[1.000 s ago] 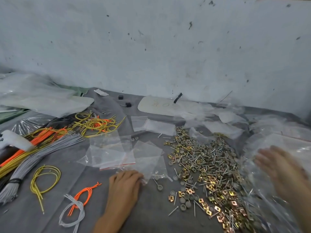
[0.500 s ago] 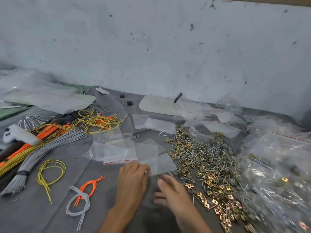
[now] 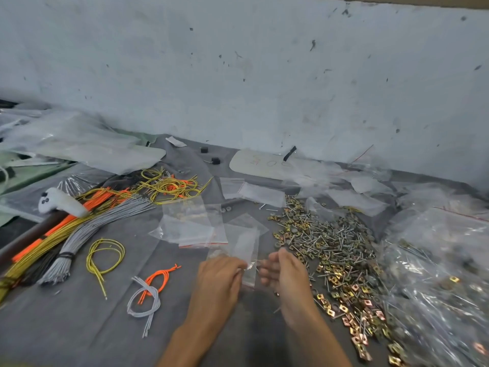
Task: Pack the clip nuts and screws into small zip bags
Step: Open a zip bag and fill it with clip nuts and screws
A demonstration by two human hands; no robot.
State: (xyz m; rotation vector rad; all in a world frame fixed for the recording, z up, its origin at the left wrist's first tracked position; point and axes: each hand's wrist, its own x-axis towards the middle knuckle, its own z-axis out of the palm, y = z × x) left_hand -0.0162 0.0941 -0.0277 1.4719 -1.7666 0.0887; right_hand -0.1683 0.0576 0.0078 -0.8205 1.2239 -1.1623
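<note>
Clip nuts and screws point(image 3: 330, 250) lie mixed in one loose pile on the grey cloth point(image 3: 66, 327). The pile runs from 1 o'clock to 4 o'clock of the hands. The pieces overlap and are too many to count.

One small zip bag point(image 3: 247, 245) is held between the two hands, at 12 o'clock of the wrists.
- Left hand point(image 3: 219, 282): fingers curled, pinching the bag's left edge near its lower end.
- Right hand point(image 3: 287, 276): fingers curled, pinching the bag's right edge at the same height.

The held bag is blurred. It cannot be told whether its mouth is parted or whether it holds anything.

One stack of empty zip bags point(image 3: 193, 226), with a red line along one edge, lies at 11 o'clock of the hands, near the held bag. One large clear bag point(image 3: 436, 260) containing more hardware lies at 3 o'clock, just beside the pile.

Three separate wire loops lie at 9 o'clock: one yellow loop point(image 3: 105, 256), one orange loop point(image 3: 160, 278) and one grey loop point(image 3: 145, 303). The orange and grey loops cross each other.

One grey wire bundle point(image 3: 92, 229) lies at 10 o'clock, beside orange and yellow bundles. One white controller point(image 3: 60, 203) rests on them.

Two black blocks point(image 3: 215, 160) lie at 12 o'clock near the wall, beside one white oval board point(image 3: 264, 164).
</note>
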